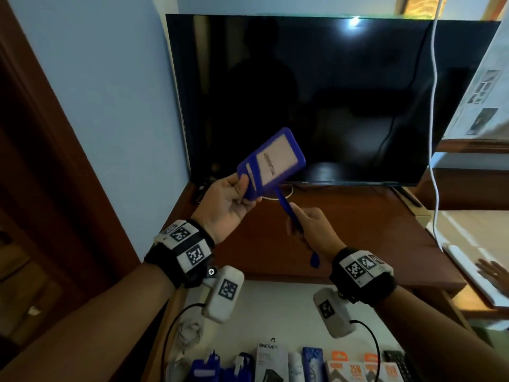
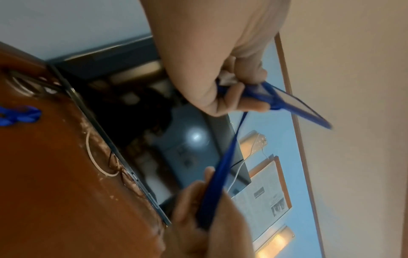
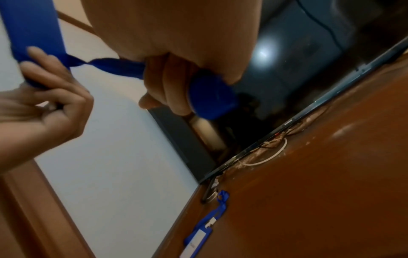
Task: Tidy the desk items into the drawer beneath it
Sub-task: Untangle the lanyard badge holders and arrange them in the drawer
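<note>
Left hand (image 1: 230, 205) pinches, raised; right hand (image 1: 311, 230) fisted, lower.

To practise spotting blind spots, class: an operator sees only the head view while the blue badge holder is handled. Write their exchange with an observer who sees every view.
Operator: The left hand holds a blue badge holder. Any others on the desk?
Observer: Yes, a second badge holder lies near the desk's left edge, by the TV foot.
Operator: How does the right hand grip the lanyard?
Observer: Its curled fingers enclose a bunched wad of it.
</note>
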`<action>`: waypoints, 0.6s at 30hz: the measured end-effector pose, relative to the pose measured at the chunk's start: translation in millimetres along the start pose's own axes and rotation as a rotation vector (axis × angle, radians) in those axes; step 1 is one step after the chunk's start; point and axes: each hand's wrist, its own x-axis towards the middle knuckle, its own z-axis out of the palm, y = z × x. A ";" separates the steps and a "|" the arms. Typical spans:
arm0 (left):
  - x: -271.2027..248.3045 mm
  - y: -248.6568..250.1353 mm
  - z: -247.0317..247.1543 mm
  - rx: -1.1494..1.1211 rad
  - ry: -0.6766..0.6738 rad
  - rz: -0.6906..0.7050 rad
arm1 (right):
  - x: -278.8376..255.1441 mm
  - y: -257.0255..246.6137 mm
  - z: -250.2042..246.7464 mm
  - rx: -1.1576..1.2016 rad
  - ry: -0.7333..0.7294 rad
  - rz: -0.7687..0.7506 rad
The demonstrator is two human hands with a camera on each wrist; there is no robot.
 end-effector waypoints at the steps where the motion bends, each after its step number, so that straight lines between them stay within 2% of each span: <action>1: 2.7 -0.2 0.8 -0.061 0.059 0.010 | 0.4 3.1 0.6 -0.054 -0.010 0.003; 3: 10.0 -1.9 -1.4 -0.106 0.200 0.022 | -1.0 8.4 2.1 -0.152 -0.030 0.024; 5: 16.6 -6.7 -5.0 -0.023 0.343 0.036 | -5.8 8.6 4.0 -0.197 -0.063 0.040; 8: 25.4 -15.7 -12.7 0.257 0.518 0.089 | -15.5 -2.9 10.2 -0.314 -0.150 -0.018; 10: 29.4 -21.1 -21.2 0.503 0.570 0.118 | -21.8 -15.1 12.0 -0.403 -0.202 -0.083; 15: 18.2 -29.3 -36.2 0.899 0.508 0.111 | -29.5 -49.2 -5.6 -0.367 -0.167 -0.208; 18: 3.8 -36.0 -33.6 1.252 0.315 0.135 | -23.8 -61.2 -14.9 -0.412 -0.154 -0.291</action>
